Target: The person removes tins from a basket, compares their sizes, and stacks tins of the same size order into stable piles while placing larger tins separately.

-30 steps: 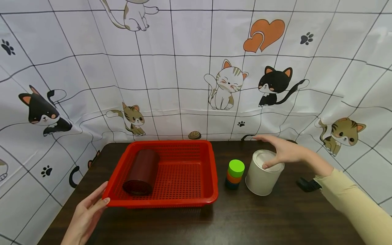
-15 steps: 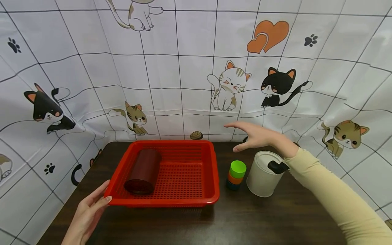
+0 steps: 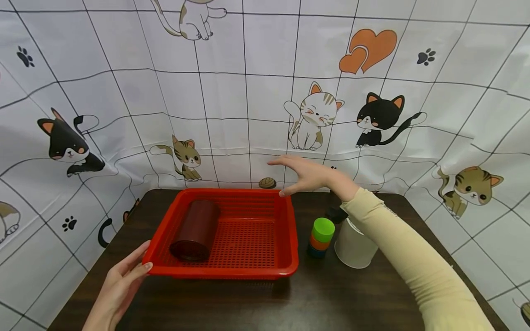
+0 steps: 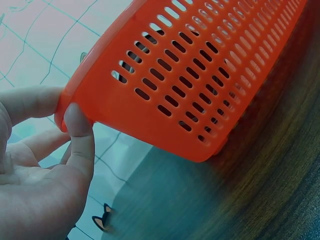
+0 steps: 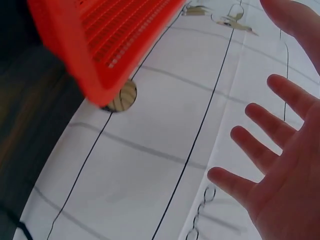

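Observation:
My left hand (image 3: 120, 285) pinches the near left corner of a red plastic basket (image 3: 223, 271) between thumb and fingers. The left wrist view shows the thumb over the rim of the slotted basket (image 4: 150, 112). Inside, along the left side, lies a dark brown cylinder (image 3: 196, 230). Over the basket's far right corner hovers my right hand (image 3: 308, 174), fingers spread and holding nothing. In the right wrist view that hand (image 5: 275, 150) is apart from the basket (image 5: 95, 65).
Right of the basket stands a small stack in green, orange and dark blue (image 3: 322, 232). Beside it is a whitish can (image 3: 355, 246), partly hidden by my right sleeve (image 3: 406, 248). A white sheet printed with cats (image 3: 232, 92) hangs behind the dark wooden table (image 3: 331, 299).
My right hand has moved left from above the can, past the small stack, to the basket's far right corner. My left hand keeps its hold on the basket.

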A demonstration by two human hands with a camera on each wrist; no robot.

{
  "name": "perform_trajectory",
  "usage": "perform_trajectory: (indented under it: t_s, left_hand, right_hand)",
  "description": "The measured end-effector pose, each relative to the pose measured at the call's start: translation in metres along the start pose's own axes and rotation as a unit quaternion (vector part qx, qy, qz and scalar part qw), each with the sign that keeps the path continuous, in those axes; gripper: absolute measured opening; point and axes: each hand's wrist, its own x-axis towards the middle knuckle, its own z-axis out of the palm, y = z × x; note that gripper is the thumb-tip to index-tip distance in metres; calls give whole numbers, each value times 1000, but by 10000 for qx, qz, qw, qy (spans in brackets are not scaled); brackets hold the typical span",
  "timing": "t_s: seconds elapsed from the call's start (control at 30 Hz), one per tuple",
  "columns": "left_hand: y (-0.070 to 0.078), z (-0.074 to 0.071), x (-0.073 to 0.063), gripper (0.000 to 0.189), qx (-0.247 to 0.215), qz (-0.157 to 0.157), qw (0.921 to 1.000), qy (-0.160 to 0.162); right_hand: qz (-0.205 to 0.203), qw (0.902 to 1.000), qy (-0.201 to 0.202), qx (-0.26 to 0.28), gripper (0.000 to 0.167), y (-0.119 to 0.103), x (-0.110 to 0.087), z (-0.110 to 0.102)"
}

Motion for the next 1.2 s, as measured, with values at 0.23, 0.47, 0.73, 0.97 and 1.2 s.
perform_trajectory:
  t_s: [0.23, 0.47, 0.73, 0.97, 1.2]
  left_hand:
    - [0, -1, -1, 66, -50, 82, 9999, -38]
    - [0, 0, -1, 63, -223, 202, 9995, -60]
    - [0, 2, 0, 63, -220, 130, 9997, 33]
    - [1, 2, -2, 65, -106, 265, 9996, 12]
    - [0, 2, -1, 65, -92, 329, 9994, -23]
  right_hand:
    - [-114, 9997, -184, -65, 84, -22, 34, 10]
    - [-722, 9970, -289, -6, 81, -41, 71, 22]
    - [-1239, 9897, -458, -557, 71, -57, 102, 45]
    - [-1661, 9814, -478, -832, 69, -74, 124, 71]
    - [-1933, 9751, -712, -821, 66, -95, 135, 94]
